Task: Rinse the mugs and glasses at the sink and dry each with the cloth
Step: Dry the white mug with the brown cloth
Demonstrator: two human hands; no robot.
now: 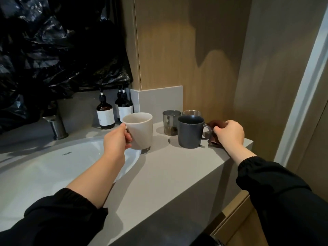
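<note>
My left hand (118, 139) grips the white mug (140, 130) by its handle, left of the dark mug (190, 132), at the rim of the sink (53, 166). My right hand (229, 133) curls its fingers on the brown cloth (215, 124), just right of the dark mug's handle. One glass (171, 122) stands behind and left of the dark mug, a second glass (191, 113) directly behind it, on the bench (168, 174).
</note>
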